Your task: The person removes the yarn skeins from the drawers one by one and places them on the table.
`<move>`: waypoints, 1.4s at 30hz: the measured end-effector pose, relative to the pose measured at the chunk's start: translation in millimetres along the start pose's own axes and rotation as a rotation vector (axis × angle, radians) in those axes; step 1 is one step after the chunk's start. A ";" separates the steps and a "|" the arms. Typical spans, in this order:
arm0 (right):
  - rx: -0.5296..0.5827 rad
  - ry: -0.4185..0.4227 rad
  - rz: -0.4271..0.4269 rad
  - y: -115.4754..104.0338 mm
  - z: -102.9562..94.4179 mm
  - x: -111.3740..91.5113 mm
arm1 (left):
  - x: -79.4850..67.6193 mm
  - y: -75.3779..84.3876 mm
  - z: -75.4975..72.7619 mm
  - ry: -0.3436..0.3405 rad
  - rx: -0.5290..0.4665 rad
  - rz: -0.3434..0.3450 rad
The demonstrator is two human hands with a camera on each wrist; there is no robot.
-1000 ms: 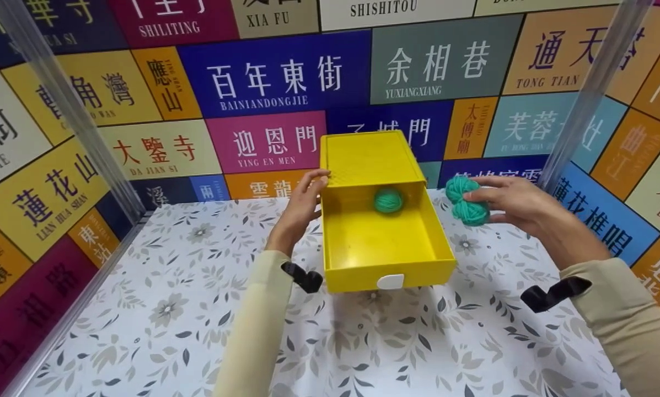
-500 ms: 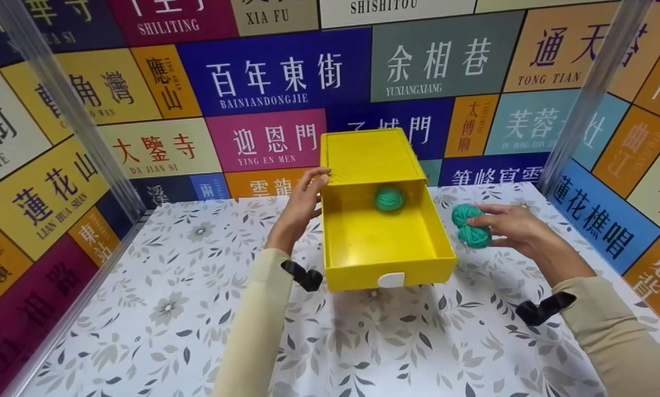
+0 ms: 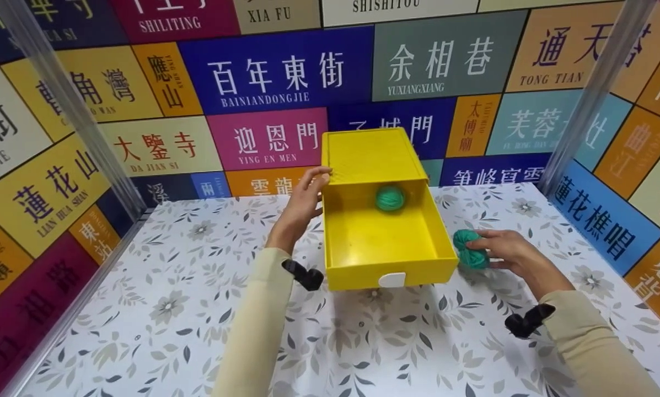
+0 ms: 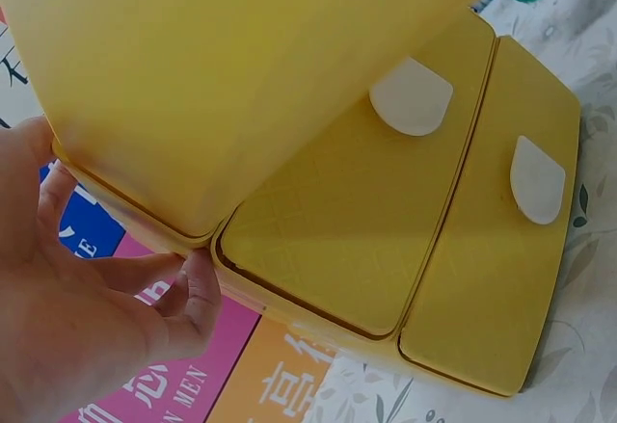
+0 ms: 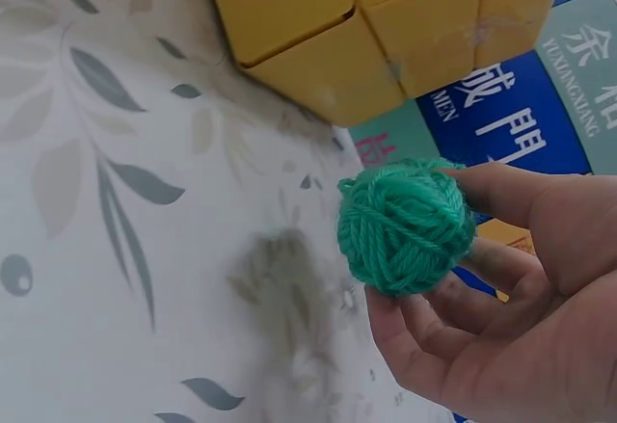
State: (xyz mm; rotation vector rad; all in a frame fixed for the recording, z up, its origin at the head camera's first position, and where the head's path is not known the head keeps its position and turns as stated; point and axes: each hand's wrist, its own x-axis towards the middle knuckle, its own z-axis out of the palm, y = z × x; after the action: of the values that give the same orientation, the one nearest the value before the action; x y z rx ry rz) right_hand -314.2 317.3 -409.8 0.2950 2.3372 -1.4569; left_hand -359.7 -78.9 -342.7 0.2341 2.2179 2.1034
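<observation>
A yellow drawer cabinet [image 3: 365, 157] stands on the table with its top drawer [image 3: 390, 274] pulled out. A green yarn ball [image 3: 390, 198] lies at the back of that drawer. My left hand [image 3: 298, 212] holds the cabinet's left side near the top, fingers at its front edge; the left wrist view shows curled fingertips [image 4: 201, 288] against the frame. To the right of the drawer, my right hand [image 3: 506, 251] pinches green yarn [image 3: 471, 249] between thumb and fingers. It has two rounded lobes in the head view but looks like one ball in the right wrist view, above the tabletop.
Below the pulled-out drawer, two lower drawers [image 4: 328, 201] with white tab handles are closed. A leaf-patterned white cloth [image 3: 186, 331] covers the table. Behind rises a wall of coloured signs [image 3: 274, 71], with clear posts [image 3: 594, 94] at both sides.
My right hand has come down and toward me with the green yarn, now beside the drawer's right front. The left hand, cabinet and yarn ball in the drawer have stayed put.
</observation>
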 end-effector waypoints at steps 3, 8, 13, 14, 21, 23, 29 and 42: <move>0.007 0.005 0.027 4.5 3.6 5.2 | 0.7 -0.8 -0.3 0.000 -0.013 -0.003; -0.018 0.018 0.064 11.5 8.8 10.0 | 1.0 -0.7 -0.2 0.005 -0.019 0.000; -0.046 0.051 0.094 15.3 11.2 11.8 | 1.0 0.0 0.4 0.009 -0.017 -0.001; -0.054 0.058 0.096 15.9 11.1 12.2 | 1.1 -0.2 0.7 0.009 -0.019 -0.001; -0.106 0.066 0.074 10.1 7.5 9.7 | 0.2 -0.6 0.1 0.013 -0.003 -0.007; -0.113 0.066 0.060 6.3 5.4 7.1 | -0.1 -0.9 -0.2 0.011 -0.005 -0.007; -0.147 0.088 0.068 -15.3 -4.6 -0.8 | -1.0 -0.5 0.2 0.002 -0.025 0.009; -0.297 0.148 -0.051 -80.3 -17.2 -30.3 | -1.0 0.5 1.5 -0.002 -0.032 0.003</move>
State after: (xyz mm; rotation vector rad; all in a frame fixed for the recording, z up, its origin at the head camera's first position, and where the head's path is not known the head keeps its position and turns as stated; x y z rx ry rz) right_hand -319.3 297.6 -324.7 0.2709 2.6544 -1.1205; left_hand -358.5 -77.6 -342.4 0.2379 2.1823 2.1371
